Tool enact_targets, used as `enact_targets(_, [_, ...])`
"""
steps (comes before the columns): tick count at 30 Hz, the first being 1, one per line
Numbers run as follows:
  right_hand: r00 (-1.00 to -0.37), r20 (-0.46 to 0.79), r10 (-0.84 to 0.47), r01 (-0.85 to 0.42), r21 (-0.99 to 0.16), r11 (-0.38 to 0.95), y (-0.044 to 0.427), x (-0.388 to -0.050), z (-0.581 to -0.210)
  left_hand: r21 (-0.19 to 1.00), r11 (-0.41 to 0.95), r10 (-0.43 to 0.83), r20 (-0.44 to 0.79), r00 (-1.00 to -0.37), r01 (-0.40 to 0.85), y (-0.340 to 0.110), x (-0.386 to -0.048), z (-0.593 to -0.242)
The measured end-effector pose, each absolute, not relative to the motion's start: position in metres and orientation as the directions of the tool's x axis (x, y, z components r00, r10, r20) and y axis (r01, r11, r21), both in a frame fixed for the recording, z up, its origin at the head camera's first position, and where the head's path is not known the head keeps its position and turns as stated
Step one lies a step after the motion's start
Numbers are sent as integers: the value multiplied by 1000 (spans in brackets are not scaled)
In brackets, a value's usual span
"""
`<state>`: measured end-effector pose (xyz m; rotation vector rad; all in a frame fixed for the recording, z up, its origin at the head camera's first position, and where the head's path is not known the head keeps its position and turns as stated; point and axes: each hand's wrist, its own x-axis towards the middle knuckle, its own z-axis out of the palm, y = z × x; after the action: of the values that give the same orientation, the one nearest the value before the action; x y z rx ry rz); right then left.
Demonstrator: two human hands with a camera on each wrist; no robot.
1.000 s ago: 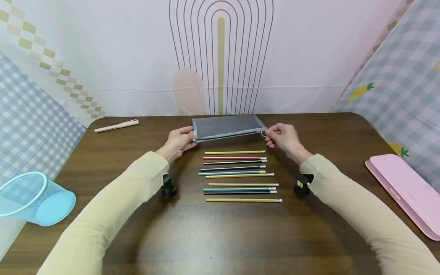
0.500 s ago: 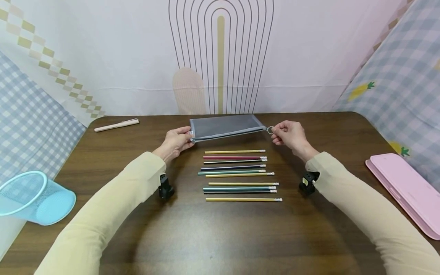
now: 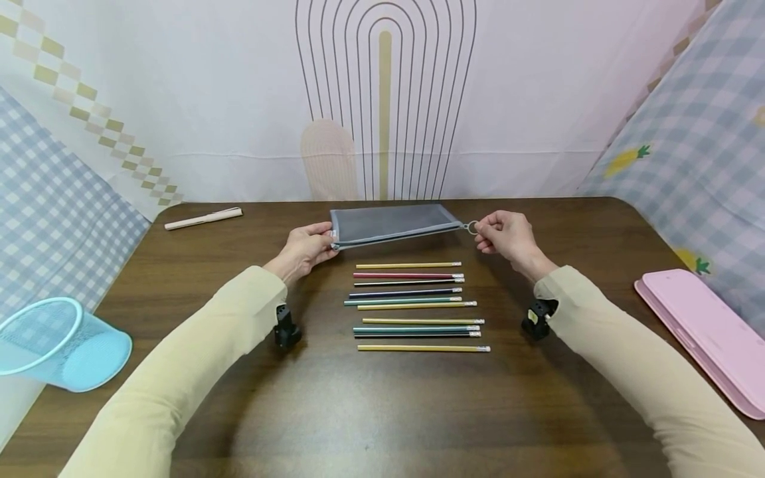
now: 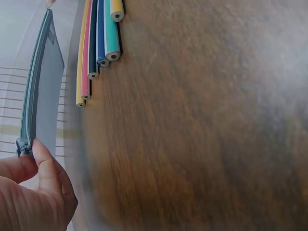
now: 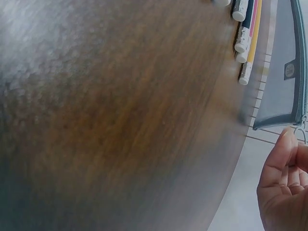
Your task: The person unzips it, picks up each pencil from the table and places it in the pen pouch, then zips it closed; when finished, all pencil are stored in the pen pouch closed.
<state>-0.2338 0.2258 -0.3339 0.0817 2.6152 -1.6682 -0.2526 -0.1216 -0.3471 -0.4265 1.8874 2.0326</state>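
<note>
A grey see-through zipper pouch (image 3: 391, 223) is held up at the back of the table, its zipper edge toward me. My left hand (image 3: 303, 251) pinches its left front corner between thumb and fingers; in the left wrist view the zipper end (image 4: 24, 146) sits at the fingertips. At the other end, my right hand (image 3: 509, 240) pinches a ring (image 3: 471, 228) joined to the zipper's right end. In front of the pouch, several unsharpened pencils in yellow, red, black, blue and green lie side by side, among them a yellow pencil (image 3: 418, 348) nearest me.
A light blue mesh cup (image 3: 89, 352) lies on its side at the left table edge. A cream pen (image 3: 203, 219) rests at the back left. On the right is a pink case (image 3: 705, 332). A patterned cloth (image 3: 239, 99) hangs behind the table.
My right hand has moved slightly right with the ring, which now extends past the pouch's corner. The left hand shifted a little left with the pouch. The pencils have stayed put.
</note>
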Motion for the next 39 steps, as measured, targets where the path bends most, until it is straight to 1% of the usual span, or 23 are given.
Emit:
enact_targets(4, [-997, -71, 17, 72, -911, 405, 228, -235, -332, 900, -74, 47, -427, -903, -429, -120, -251, -346])
enact_targets(7, [-995, -96, -7, 87, -928, 362, 231, -236, -331, 902, -93, 45, -420, -906, -423, -118, -250, -346])
enact_targets(9, [-992, -120, -38, 104, -950, 293, 234, -237, -331, 903, -111, 41, -414, -909, -416, -116, -249, -346])
enact_targets(12, [-980, -171, -102, 157, -978, 135, 236, -239, -331, 902, -135, 42, -407, -912, -409, -114, -248, -348])
enact_targets(14, [-967, -212, -143, 207, -977, 49, 235, -240, -331, 900, -146, 48, -408, -912, -410, -113, -247, -348])
enact_targets(16, [-951, -255, -174, 261, -965, -9, 234, -241, -329, 898, -154, 54, -408, -911, -412, -111, -247, -348])
enact_targets(18, [-939, -291, -183, 299, -954, -18, 233, -243, -327, 898, -156, 56, -409, -911, -412, -109, -247, -348])
enact_targets(22, [-929, -329, -169, 322, -944, 68, 235, -246, -324, 904, -156, 60, -394, -917, -399, -108, -247, -347])
enact_targets(25, [-931, -327, -164, 308, -942, 136, 234, -248, -322, 904, -157, 62, -393, -917, -398, -108, -247, -347])
enact_targets(29, [-946, -298, -130, 274, -946, 172, 231, -250, -323, 903, -152, 73, -395, -916, -402, -107, -248, -349])
enact_targets(33, [-965, -242, -101, 224, -960, 166, 230, -252, -329, 906, -129, 86, -394, -915, -402, -105, -249, -349])
enact_targets(35, [-970, -218, -112, 201, -969, 145, 231, -252, -331, 906, -121, 88, -397, -913, -406, -104, -250, -350])
enact_targets(36, [-970, -206, -130, 192, -975, 110, 232, -253, -333, 906, -117, 87, -399, -913, -407, -104, -251, -350])
enact_targets(39, [-968, -201, -152, 185, -976, 113, 233, -252, -333, 904, -116, 84, -404, -911, -412, -104, -251, -349])
